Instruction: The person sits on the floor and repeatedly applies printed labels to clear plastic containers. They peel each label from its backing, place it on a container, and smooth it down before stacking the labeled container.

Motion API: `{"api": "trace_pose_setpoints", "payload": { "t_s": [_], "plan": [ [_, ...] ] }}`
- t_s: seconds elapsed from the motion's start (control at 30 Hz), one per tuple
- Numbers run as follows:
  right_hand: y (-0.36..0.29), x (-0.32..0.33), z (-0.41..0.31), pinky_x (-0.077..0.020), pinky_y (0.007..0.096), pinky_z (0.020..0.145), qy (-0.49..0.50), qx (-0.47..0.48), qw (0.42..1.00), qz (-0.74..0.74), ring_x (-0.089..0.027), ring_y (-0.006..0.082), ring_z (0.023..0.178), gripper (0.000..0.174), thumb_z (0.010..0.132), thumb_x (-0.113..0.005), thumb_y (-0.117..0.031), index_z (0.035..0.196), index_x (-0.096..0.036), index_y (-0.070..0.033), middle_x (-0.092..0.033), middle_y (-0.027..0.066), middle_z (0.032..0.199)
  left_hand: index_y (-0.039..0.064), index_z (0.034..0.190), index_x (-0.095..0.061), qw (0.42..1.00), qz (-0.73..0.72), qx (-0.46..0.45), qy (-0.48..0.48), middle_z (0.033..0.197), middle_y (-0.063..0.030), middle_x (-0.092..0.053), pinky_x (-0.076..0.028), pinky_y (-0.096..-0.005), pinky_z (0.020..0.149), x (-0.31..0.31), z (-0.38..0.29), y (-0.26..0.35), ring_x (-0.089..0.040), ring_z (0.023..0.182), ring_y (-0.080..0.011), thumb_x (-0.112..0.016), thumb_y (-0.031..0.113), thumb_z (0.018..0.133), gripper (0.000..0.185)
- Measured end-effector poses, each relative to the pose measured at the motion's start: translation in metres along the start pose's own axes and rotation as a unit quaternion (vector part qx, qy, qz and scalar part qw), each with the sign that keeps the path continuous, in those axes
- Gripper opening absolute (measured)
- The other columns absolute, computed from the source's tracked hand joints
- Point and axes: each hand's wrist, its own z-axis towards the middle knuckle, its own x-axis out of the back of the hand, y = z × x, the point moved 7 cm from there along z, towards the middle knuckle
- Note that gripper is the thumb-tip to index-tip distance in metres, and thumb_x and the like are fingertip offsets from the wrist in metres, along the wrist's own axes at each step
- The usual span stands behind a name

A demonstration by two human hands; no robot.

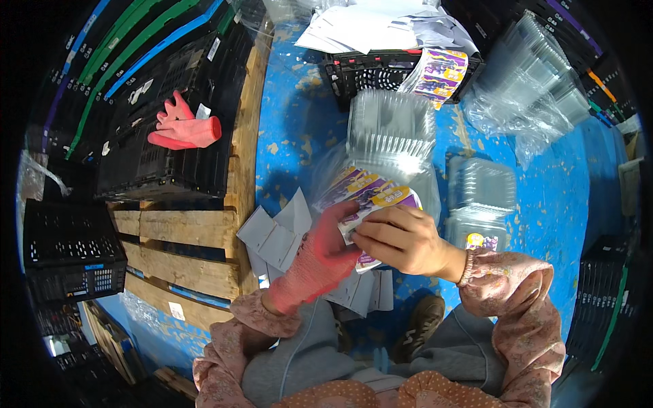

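My left hand [322, 255], in a pink coated work glove, grips a strip of printed labels [365, 191] with purple and orange artwork. The fingers of my bare right hand [403, 238] are bent against the near edge of the same strip; my knuckles hide their tips. Just beyond my hands lies a stack of open transparent plastic clamshell containers [393, 125], partly in a plastic bag. To the right, another open clamshell [482, 186] carries a label [481, 241] like those on the strip. White backing paper [278, 237] lies folded on the floor near my left hand.
A black crate [352, 76] at the back holds white papers and a hanging label strip [438, 74]. Bagged clamshells [528, 76] stand back right. A wooden pallet [183, 229] and black crates [199, 66] flank the left, with a pink glove [186, 127] on top.
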Motion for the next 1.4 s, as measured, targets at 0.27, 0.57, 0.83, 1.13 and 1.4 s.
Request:
{"api": "trace_pose_setpoints", "payload": {
  "t_s": [0.27,0.57,0.83,1.13,1.4],
  "plan": [
    [0.01,-0.006,0.003,-0.0458,0.0318,0.076,-0.029,-0.056,0.998,0.026,-0.058,0.0199,0.091,0.027,0.067,-0.061,-0.009,0.093,-0.064,-0.005,-0.06,0.0047,0.097,0.002,0.135,-0.037,0.999,0.002,-0.048,-0.002,0.117,-0.0064,-0.052,-0.044,-0.0194,0.063,-0.001,0.003,-0.006,-0.052,0.082,-0.0055,-0.063,-0.004,0.08,0.062],
    [0.005,-0.003,-0.004,-0.0441,0.0308,0.079,-0.015,-0.013,1.0,0.016,-0.059,0.0206,0.089,0.024,0.067,-0.061,-0.012,0.089,-0.063,-0.004,-0.061,0.0061,0.097,0.0,0.137,-0.033,0.993,-0.098,-0.035,-0.049,0.126,-0.0127,-0.05,-0.04,-0.0335,0.097,-0.008,0.004,-0.002,-0.047,0.118,-0.0196,-0.053,-0.003,0.085,0.056],
    [0.016,0.026,-0.004,-0.0469,0.0343,0.075,0.066,-0.074,0.987,0.125,-0.059,0.024,0.087,0.023,0.061,-0.061,0.001,0.083,-0.06,-0.002,-0.061,0.0082,0.094,0.004,0.133,-0.045,0.983,-0.171,-0.005,0.066,0.124,-0.0043,-0.053,-0.042,-0.0183,0.067,0.032,0.025,-0.044,-0.053,0.092,-0.0074,-0.048,0.013,0.089,0.046],
    [0.106,0.036,-0.096,-0.0457,0.0218,0.075,0.259,-0.555,0.698,0.371,-0.056,0.0057,0.08,0.012,0.088,-0.064,-0.005,0.099,-0.063,-0.001,-0.064,0.0004,0.09,0.002,0.127,-0.053,0.857,0.263,-0.274,0.349,0.101,-0.0061,-0.063,-0.045,-0.021,0.07,0.118,0.005,-0.003,-0.052,0.076,-0.007,-0.046,-0.005,0.092,0.036],
    [0.111,-0.054,-0.186,-0.0554,0.0239,0.063,0.28,-0.689,0.474,0.471,-0.065,0.0129,0.069,0.006,0.088,-0.063,-0.006,0.092,-0.058,-0.006,-0.065,0.0044,0.086,0.009,0.131,-0.05,0.886,0.391,-0.172,0.18,0.1,-0.019,-0.064,-0.05,-0.037,0.074,0.059,0.056,-0.083,-0.064,0.085,-0.0359,-0.052,0.0,0.087,0.045]
  ]
}}
